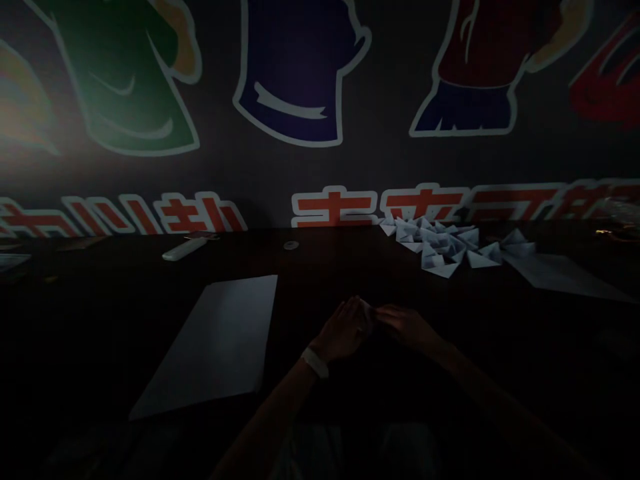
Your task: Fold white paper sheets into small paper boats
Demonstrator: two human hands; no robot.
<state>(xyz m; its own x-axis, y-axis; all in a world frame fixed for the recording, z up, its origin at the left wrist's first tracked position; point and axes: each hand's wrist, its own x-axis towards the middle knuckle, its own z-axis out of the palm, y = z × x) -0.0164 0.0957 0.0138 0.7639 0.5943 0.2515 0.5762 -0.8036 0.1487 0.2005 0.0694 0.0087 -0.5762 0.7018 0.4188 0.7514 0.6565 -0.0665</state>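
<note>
Under low light, a painted wall (280, 173) with red characters rises behind a dark table (320, 263). Both hands are close together above the table, with fingers bent and nearly closed. The left hand (343, 331), which wears a white wristband (315, 363), and the right hand (405, 327) seem to pinch a small piece of pale paper (369, 312) between them; it is mostly hidden. This paper should be light and soft, so it is best held at its edges. Farther left lies a flat paper sheet (210, 347). Farther right, many folded paper shapes (433, 243) lie loose in a heap, near another flat sheet (560, 277).
</note>
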